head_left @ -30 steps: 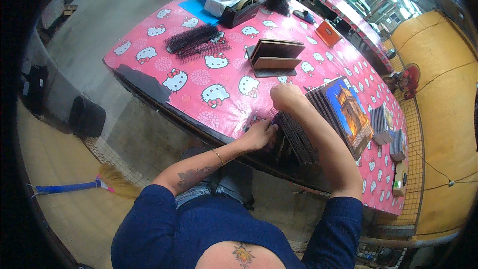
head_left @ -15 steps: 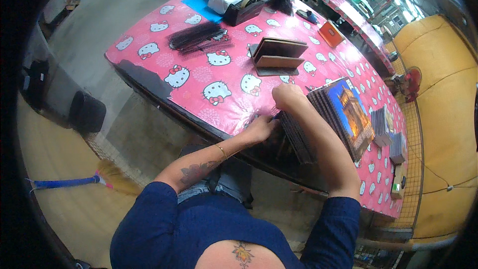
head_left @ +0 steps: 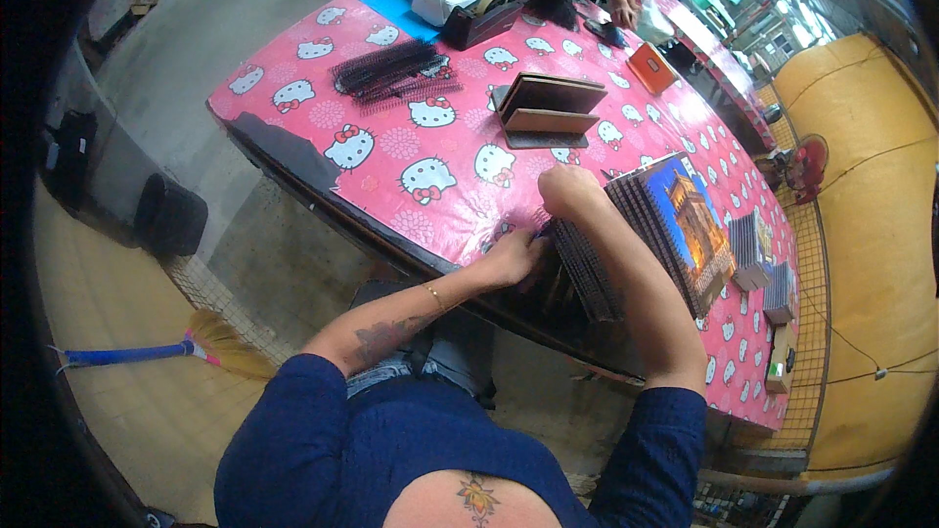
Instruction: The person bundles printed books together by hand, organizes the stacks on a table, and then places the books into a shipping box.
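Note:
At the table's near edge, my left hand [head_left: 518, 256] has its fingers bent in beside the end of a stack of spiral-bound notebooks [head_left: 587, 274]. What its fingertips pinch is too small to make out. My right hand [head_left: 567, 192] is closed just above and beyond it, knuckles up, over the far end of that stack; its fingertips are hidden. The right forearm crosses over the dark coil spines. Right of that forearm lies a second stack of spiral notebooks [head_left: 690, 220], its top cover blue with a golden building.
The table has a pink cat-print cover [head_left: 396, 142]. On it are black binding coils [head_left: 391, 73], a brown slotted stand [head_left: 550, 110], a tape dispenser [head_left: 479, 24], an orange box [head_left: 652, 68] and smaller notebook stacks [head_left: 751, 249]. Another person's hands [head_left: 623, 12] are at the far end.
Another person's arms have come into view at the table's far end. My two hands stay in nearly the same place, with only slight shifts.

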`<action>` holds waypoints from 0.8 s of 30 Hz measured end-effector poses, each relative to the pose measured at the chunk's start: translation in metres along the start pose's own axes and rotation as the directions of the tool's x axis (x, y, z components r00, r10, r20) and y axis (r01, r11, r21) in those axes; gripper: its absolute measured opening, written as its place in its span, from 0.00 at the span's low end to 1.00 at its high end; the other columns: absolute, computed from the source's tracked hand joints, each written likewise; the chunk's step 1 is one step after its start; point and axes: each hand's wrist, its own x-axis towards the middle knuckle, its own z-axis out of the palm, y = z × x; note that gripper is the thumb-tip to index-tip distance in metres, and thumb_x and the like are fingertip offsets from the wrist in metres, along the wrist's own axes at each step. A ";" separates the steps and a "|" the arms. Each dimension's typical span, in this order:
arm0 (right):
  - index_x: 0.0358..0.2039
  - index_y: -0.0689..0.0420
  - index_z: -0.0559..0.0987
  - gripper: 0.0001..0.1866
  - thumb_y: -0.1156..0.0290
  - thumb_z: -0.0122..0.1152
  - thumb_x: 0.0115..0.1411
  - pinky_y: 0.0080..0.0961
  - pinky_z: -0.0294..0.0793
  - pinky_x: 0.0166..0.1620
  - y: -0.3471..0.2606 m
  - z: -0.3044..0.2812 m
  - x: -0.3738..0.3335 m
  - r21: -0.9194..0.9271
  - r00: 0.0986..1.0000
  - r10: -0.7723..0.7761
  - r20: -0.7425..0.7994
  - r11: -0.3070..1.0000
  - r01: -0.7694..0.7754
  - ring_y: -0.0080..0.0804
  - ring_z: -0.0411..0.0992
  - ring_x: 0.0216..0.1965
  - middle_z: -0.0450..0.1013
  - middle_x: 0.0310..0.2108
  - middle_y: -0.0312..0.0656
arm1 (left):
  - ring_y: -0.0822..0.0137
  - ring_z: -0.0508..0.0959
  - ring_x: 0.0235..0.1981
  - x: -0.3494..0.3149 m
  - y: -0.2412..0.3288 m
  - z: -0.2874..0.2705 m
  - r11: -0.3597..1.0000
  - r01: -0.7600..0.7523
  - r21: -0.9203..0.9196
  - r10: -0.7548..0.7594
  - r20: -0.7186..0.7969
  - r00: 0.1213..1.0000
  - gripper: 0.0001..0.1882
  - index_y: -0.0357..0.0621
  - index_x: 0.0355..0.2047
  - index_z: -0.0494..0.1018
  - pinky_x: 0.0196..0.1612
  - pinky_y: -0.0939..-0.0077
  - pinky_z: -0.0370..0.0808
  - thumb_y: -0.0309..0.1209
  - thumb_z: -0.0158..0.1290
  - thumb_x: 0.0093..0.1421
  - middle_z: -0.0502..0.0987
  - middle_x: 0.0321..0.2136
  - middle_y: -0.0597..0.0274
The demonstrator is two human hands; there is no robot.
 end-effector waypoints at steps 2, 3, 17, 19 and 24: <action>0.33 0.61 0.82 0.12 0.74 0.56 0.49 0.41 0.78 0.42 -0.002 0.001 0.004 -0.010 0.999 -0.033 0.008 0.999 0.033 0.47 0.78 0.40 0.78 0.37 0.53 | 0.53 0.80 0.26 -0.001 -0.020 0.005 0.995 -0.096 0.018 0.097 -0.041 0.994 0.22 0.30 0.40 0.73 0.30 0.58 0.74 0.41 0.44 0.66 0.78 0.25 0.46; 0.33 0.61 0.82 0.12 0.74 0.56 0.49 0.41 0.78 0.42 -0.003 0.002 0.004 -0.009 1.000 -0.024 0.019 1.000 0.025 0.47 0.78 0.41 0.78 0.37 0.53 | 0.54 0.80 0.26 0.000 -0.019 0.005 0.999 -0.020 -0.050 0.020 -0.004 1.000 0.21 0.29 0.40 0.73 0.29 0.59 0.75 0.40 0.44 0.66 0.78 0.25 0.46; 0.39 0.58 0.82 0.14 0.72 0.56 0.53 0.40 0.78 0.44 -0.015 -0.010 0.009 -0.019 0.989 0.011 0.150 1.000 -0.008 0.46 0.77 0.45 0.77 0.43 0.52 | 0.57 0.81 0.27 0.011 -0.021 0.002 0.985 0.160 -0.057 -0.159 0.024 0.987 0.19 0.33 0.41 0.74 0.23 0.65 0.77 0.38 0.43 0.65 0.78 0.27 0.50; 0.39 0.59 0.82 0.14 0.72 0.56 0.52 0.41 0.78 0.44 -0.011 -0.003 0.012 -0.013 0.990 0.027 0.141 1.000 -0.025 0.46 0.77 0.44 0.78 0.42 0.51 | 0.55 0.81 0.27 0.009 -0.008 -0.001 0.942 0.256 -0.219 -0.233 0.124 0.964 0.19 0.33 0.42 0.74 0.24 0.64 0.78 0.38 0.43 0.65 0.78 0.28 0.50; 0.39 0.59 0.82 0.13 0.72 0.57 0.52 0.41 0.78 0.44 -0.004 0.016 0.017 -0.045 0.994 0.015 0.110 0.999 -0.010 0.46 0.77 0.44 0.78 0.42 0.51 | 0.52 0.81 0.28 0.006 0.013 -0.011 0.889 0.350 -0.294 -0.295 0.215 0.931 0.19 0.30 0.42 0.74 0.26 0.61 0.80 0.36 0.42 0.65 0.79 0.29 0.48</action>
